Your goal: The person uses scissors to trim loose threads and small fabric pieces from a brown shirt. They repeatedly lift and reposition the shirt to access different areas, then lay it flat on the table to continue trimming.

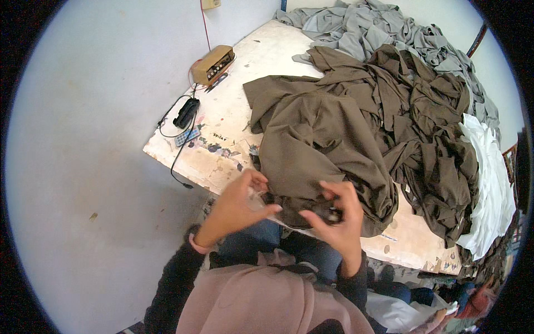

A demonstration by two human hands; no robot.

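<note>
A brown cloth garment [300, 154] lies bunched on the near edge of the worktable [212, 167]. My left hand [244, 200] is over its left near corner, thumb and fingers apart, with nothing plainly held. Opposite it, my right hand [340, 208] is curved with thumb and fingers spread above the cloth's near part; a small pale thing shows behind its fingers, too blurred to name. Whether either hand touches the cloth cannot be told. More brown garments [438, 167] are heaped to the right.
Grey cloth [354, 29] is piled at the back, white cloth [486, 188] at the right. On the table's left are a remote control [187, 135], a black device [186, 112] with a cable, scissors [217, 82] and a tan box [213, 64] with knobs. Another person's hand [436, 319] shows at lower right.
</note>
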